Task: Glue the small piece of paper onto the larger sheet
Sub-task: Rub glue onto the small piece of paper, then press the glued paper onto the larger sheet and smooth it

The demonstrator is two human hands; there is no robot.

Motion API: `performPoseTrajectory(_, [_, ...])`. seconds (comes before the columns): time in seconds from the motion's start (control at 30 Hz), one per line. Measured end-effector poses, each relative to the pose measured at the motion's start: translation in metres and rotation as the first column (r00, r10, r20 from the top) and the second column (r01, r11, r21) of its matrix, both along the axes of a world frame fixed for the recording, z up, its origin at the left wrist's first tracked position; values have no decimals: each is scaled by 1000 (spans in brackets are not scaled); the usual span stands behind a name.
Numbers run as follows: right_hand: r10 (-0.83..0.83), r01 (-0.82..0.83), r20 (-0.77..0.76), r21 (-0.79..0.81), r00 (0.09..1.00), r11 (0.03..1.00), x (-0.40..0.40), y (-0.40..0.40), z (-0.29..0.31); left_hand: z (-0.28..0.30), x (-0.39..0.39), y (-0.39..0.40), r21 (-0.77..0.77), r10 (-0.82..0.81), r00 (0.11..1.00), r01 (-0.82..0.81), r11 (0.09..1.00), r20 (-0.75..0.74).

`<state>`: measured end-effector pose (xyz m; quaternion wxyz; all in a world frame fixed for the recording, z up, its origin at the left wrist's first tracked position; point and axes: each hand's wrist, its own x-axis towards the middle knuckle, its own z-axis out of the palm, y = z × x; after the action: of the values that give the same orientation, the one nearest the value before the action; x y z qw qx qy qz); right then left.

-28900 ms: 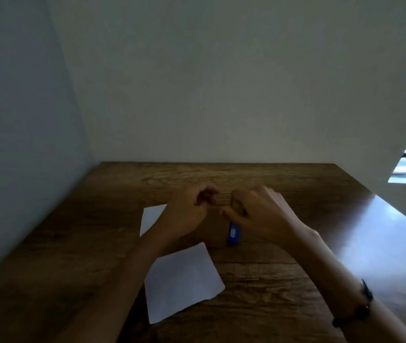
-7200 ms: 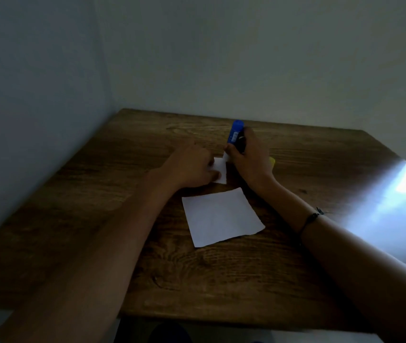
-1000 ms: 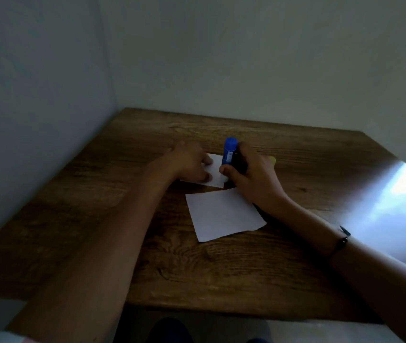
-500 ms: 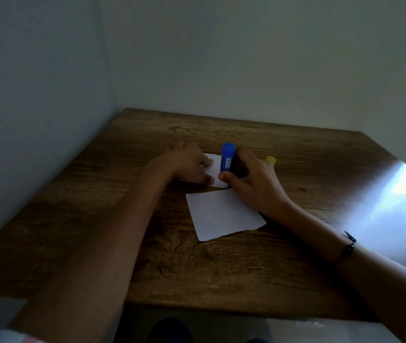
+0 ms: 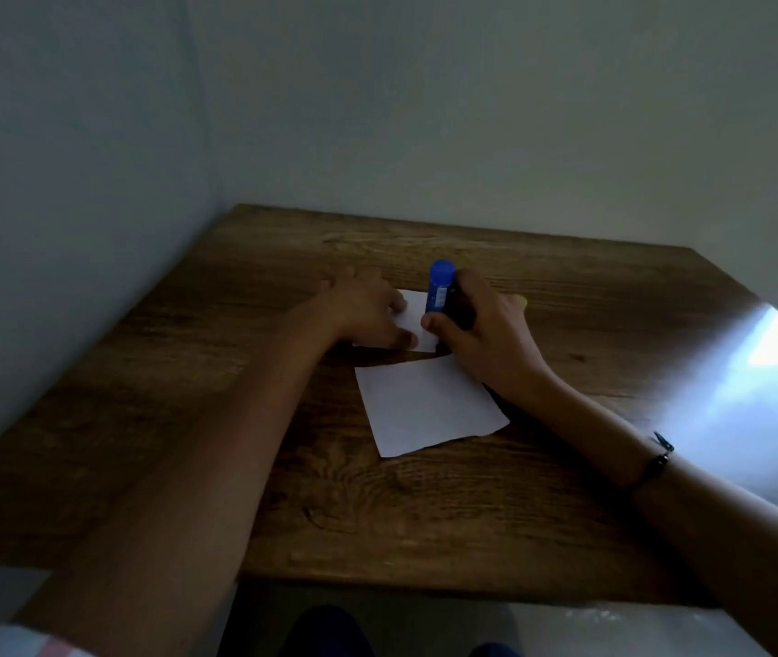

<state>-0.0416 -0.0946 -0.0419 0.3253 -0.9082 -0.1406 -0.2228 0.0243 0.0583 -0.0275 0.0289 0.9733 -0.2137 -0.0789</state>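
The small white piece of paper lies on the wooden table just beyond the larger white sheet. My left hand presses flat on the small piece, fingers spread over its left part. My right hand grips a blue glue stick held upright, its lower end down on the small paper's right side. The stick's tip is hidden behind my thumb.
A small yellow cap peeks out behind my right hand. Walls close the table at the left and back. Bright light falls on the table's right side. A dark bracelet circles my right wrist.
The glue stick has slid slightly left and nearer over the small paper across the last second. My left hand stays pressed on the paper.
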Motion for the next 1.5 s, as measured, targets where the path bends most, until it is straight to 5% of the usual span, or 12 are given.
performPoseTrajectory(0.1, [-3, 4, -10, 43, 1000, 999, -1, -2, -2, -4, 0, -2, -2, -3, 999, 3, 1000, 51])
performPoseTrajectory(0.33, [-5, 71, -158, 414, 987, 908, -7, -22, 11, -14, -6, -13, -11, 26, 956, -24, 1000, 294])
performPoseTrajectory(0.53, [363, 74, -333, 817, 870, 572, -6, -42, 26, -15, -9, -16, -147, 58, 936, -7, 989, 347])
performPoseTrajectory(0.87, [-149, 244, -332, 267, 931, 932, 2, -50, 23, -21, -4, -15, -153, 89, 922, -33, 988, 377])
performPoseTrajectory(1.5, [-181, 228, -404, 70, 896, 971, -3, -50, 21, -17, -6, -14, -106, 110, 922, -76, 991, 372])
